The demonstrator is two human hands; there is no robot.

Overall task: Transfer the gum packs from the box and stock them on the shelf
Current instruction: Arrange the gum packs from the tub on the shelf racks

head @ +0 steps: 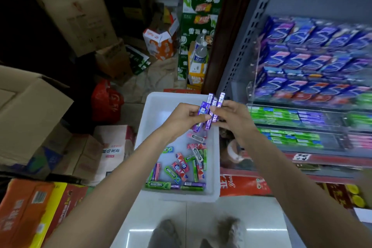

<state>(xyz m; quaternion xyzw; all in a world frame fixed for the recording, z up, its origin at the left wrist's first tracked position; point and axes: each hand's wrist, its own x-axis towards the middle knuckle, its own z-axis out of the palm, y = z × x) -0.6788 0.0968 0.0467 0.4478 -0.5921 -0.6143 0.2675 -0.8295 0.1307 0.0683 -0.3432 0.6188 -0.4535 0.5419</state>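
Note:
Above the white plastic box (153, 110) both my hands hold a bundle of purple gum packs (210, 111). My left hand (185, 116) grips the bundle from the left and my right hand (231, 115) pinches it from the right. The packs stand roughly upright, fanned at the top. Several loose gum packs (181, 167) in green, red and purple lie on the box floor. To the right stands the shelf (302, 114), with clear trays of green and purple stick packs and blue flat packs higher up.
Cardboard cartons (30, 118) are stacked along the left. A red bag (106, 100) and green drink cases (199, 6) stand behind the box. My feet (199, 233) are on the tiled floor just below the box.

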